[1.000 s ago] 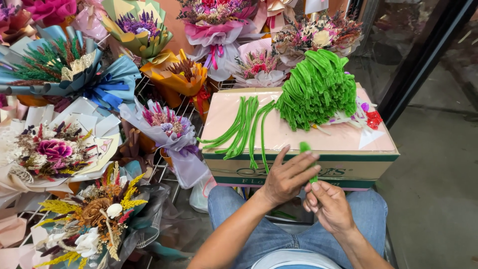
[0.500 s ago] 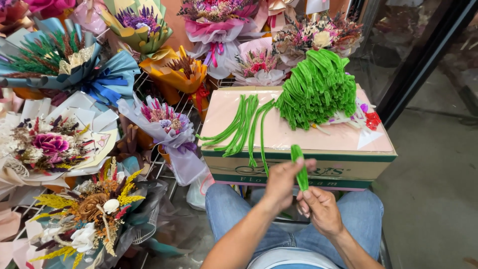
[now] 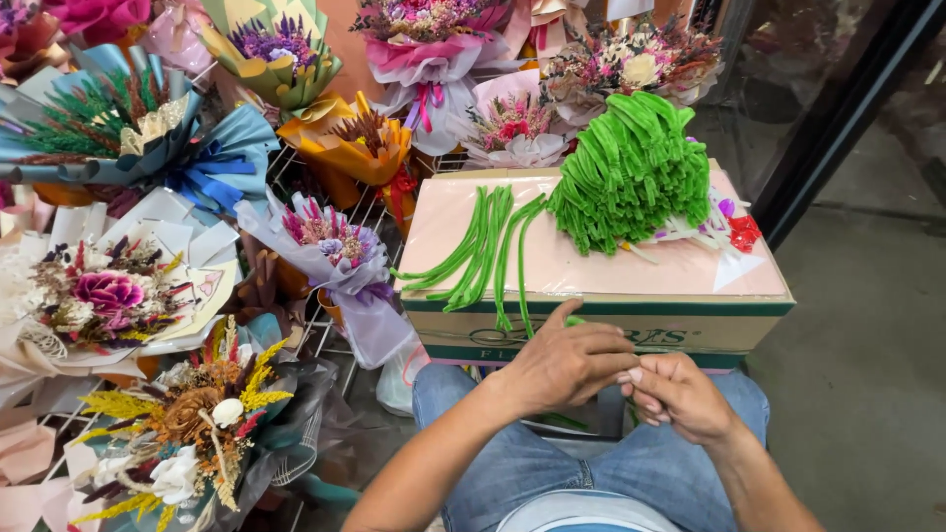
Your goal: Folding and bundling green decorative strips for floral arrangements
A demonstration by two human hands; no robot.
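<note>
A heap of bright green pipe cleaners (image 3: 631,167) lies on my pale pink sheet (image 3: 591,261), over a tan box (image 3: 601,330) edged with dark green stripes. My jeans (image 3: 532,463) are faded blue. Nearby bouquets wear lilac wrap (image 3: 335,256), orange wrap (image 3: 345,148), and teal paper with a blue ribbon (image 3: 212,172).

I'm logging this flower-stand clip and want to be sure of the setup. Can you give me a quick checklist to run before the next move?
1. Left hand and right hand together over the lap: ok.
2. Green stem gripped: cannot tell, mostly hidden.
3. Green stem pile resting on box: ok.
4. Loose stems lying flat on box: ok.
5. Purple bouquet apart from hands: ok.
</note>
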